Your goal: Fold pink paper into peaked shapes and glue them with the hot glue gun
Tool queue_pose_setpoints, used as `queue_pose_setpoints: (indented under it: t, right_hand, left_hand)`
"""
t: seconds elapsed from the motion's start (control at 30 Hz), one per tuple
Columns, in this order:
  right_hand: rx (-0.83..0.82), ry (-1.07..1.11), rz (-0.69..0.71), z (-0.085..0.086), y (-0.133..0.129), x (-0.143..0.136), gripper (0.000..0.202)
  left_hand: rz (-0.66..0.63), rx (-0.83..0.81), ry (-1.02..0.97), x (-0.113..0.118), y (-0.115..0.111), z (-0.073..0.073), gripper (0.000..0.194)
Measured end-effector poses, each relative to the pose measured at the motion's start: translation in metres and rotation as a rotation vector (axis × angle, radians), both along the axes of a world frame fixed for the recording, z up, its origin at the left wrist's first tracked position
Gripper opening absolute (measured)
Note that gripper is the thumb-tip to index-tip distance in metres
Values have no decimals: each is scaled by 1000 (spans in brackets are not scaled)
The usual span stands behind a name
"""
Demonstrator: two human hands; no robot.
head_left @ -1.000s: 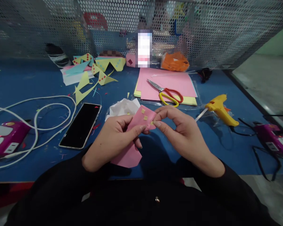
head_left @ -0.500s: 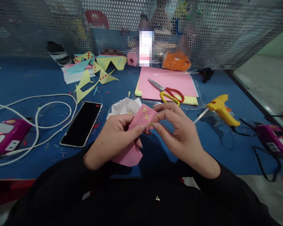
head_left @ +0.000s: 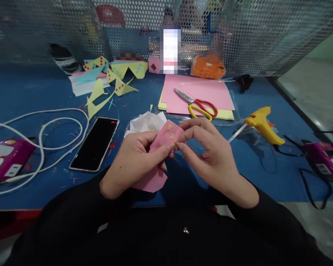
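A folded pink paper (head_left: 164, 136) with small yellow squares on its upper part is held in front of me. My left hand (head_left: 137, 159) grips it from the left, thumb on top and fingers behind. Its lower flap (head_left: 151, 181) hangs below that hand. My right hand (head_left: 211, 155) is at the paper's right edge, thumb and index finger pinched by the left thumb tip on a tiny yellow piece (head_left: 175, 144), partly hidden. Just behind the left hand lies crumpled white paper (head_left: 145, 122).
Scissors (head_left: 195, 103) rest on stacked pink and yellow sheets (head_left: 219, 92). A yellow glue gun (head_left: 262, 125) lies right, a phone (head_left: 94, 146) and white cable (head_left: 43, 147) left. Cut yellow paper shapes (head_left: 100, 98) and an orange packet (head_left: 208, 67) are further back.
The view has shifted slightly. Both hands keep almost the same pose on the pink paper, with the right fingertips a little closer to the left thumb.
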State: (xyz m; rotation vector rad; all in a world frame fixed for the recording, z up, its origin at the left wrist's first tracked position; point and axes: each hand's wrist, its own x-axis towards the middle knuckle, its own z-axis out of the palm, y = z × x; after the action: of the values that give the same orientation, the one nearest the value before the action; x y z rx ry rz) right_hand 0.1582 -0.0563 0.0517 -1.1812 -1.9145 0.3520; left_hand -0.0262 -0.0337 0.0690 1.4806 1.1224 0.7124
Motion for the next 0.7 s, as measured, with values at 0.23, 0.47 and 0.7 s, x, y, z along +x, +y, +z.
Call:
queue_pose_setpoints:
  t: [0.23,0.47,0.7]
  right_hand:
    - [-52,127,-91,-2,0,0,19]
    - [-469,546,23,1,3,-3,34]
    - [-520,586,21,-2,4,-8,30]
  left_hand:
    - [22,-17,6,1,1,1,18]
    - [-7,-41,-12,-1,1,0,20]
    - [-17,-6,54,-1,1,1,19]
